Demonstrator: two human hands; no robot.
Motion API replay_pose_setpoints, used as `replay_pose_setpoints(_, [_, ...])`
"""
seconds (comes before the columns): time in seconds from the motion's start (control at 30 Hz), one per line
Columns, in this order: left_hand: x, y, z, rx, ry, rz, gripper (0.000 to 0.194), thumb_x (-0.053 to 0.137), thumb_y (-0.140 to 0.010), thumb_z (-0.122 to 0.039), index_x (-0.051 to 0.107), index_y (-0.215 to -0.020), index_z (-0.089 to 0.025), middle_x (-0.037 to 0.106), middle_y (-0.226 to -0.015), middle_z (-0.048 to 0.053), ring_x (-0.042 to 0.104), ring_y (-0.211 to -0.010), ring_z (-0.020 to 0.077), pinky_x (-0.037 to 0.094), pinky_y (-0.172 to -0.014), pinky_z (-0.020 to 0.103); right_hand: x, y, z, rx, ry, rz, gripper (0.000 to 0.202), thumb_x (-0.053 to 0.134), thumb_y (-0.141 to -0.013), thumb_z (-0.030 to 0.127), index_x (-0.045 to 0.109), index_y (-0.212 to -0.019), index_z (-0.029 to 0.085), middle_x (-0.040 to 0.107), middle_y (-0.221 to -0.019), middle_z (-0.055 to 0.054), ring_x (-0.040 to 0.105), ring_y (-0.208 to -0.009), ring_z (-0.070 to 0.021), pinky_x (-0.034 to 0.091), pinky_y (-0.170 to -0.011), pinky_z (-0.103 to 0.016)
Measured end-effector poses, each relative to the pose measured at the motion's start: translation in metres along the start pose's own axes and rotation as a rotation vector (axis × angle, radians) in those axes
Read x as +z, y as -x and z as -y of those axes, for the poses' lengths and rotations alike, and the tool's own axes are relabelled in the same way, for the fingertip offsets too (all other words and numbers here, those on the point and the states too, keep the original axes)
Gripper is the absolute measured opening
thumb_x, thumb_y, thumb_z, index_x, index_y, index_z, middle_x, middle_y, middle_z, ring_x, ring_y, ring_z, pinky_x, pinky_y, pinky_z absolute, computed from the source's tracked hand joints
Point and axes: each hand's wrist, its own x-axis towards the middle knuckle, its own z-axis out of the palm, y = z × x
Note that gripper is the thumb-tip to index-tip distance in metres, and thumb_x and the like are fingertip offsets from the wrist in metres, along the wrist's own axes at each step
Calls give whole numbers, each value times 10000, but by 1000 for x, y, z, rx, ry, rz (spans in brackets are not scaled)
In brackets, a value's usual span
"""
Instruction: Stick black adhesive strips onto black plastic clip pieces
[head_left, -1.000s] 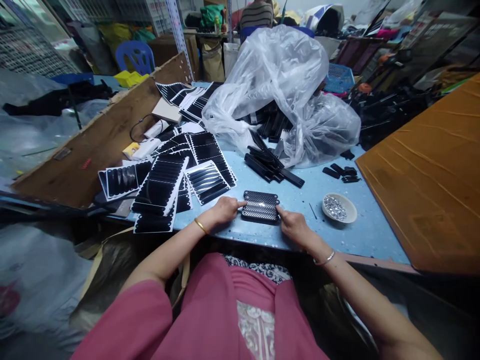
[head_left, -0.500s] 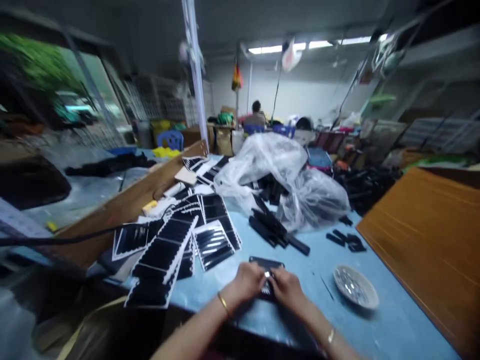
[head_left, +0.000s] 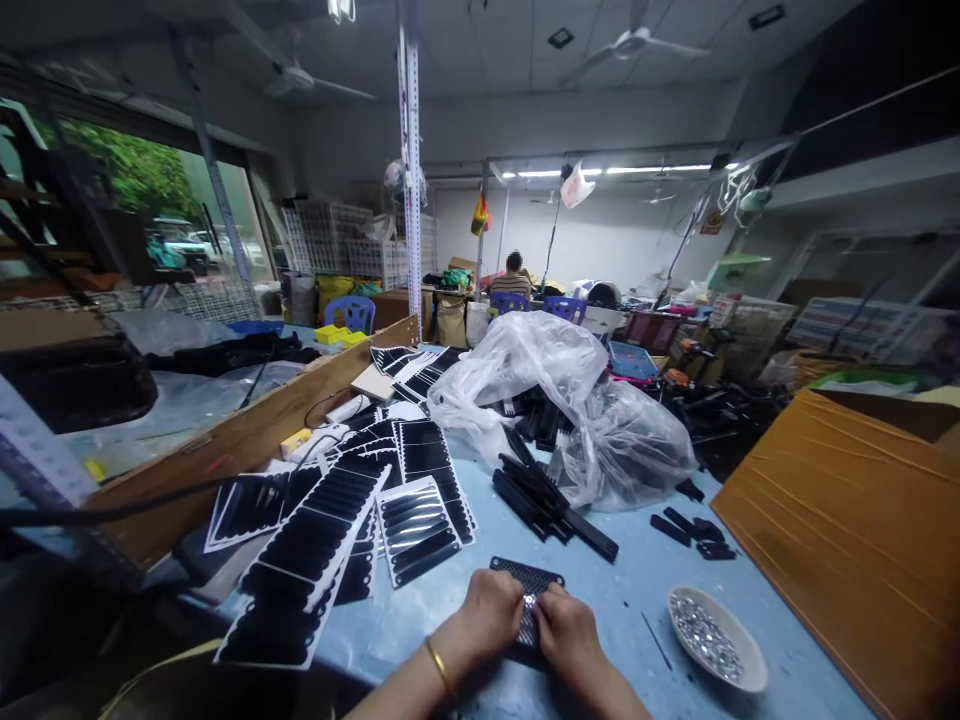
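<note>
A dark rectangular plate with a perforated-looking surface (head_left: 517,572) lies on the table in front of me. Over its left part my left hand (head_left: 491,605) is closed, fingers curled and the tips pinched near the middle. My right hand (head_left: 568,622) is closed over the right side, its fingertips almost meeting the left ones. Between them shows a small shiny metal piece (head_left: 529,601); both hands appear to pinch it, though the fingers partly cover it. To the right stands a white dish (head_left: 754,672) full of small shiny metal pieces, with a thin dark stick (head_left: 656,641) beside it.
Sheets of black strips (head_left: 322,540) spread over the left side. Long black bars (head_left: 551,510) lie before a clear plastic bag (head_left: 540,360). Short black pieces (head_left: 694,530) sit near an orange-brown board (head_left: 847,530). A wooden ledge (head_left: 247,430) borders the left. A person (head_left: 513,280) sits far back.
The camera view has tilted up, so the table and hands appear lower and the picture is sharper. Both hands stay together over the plate.
</note>
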Motion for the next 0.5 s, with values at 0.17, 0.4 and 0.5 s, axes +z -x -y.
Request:
replay_pose_setpoints(0.17, [1, -3, 1, 23, 18, -20, 278, 466, -877, -240, 727, -854, -148, 733, -906, 143, 697, -850, 276, 498, -745, 344, -5, 4, -7, -25, -59, -12, 325, 416, -851, 105, 640, -631, 188, 637, -641, -51, 620, -585, -151, 346, -545, -244])
replay_pose_setpoints(0.4, [-4, 1, 5, 20, 31, -40, 253, 459, -863, -197, 710, -838, -177, 735, -887, 127, 704, -858, 266, 510, -747, 330, -13, 31, -10, -56, -156, -128, 304, 408, -874, 121, 640, -701, 217, 670, -694, -52, 662, -638, -179, 468, -592, -247])
replay_pose_setpoints(0.5, [11, 7, 23, 67, 87, -111, 256, 449, -874, -216, 702, -838, -237, 742, -894, 100, 713, -849, 251, 526, -708, 308, -7, 37, -8, -41, -130, -216, 297, 418, -853, 92, 644, -731, 242, 683, -711, -42, 673, -662, -183, 500, -624, -243])
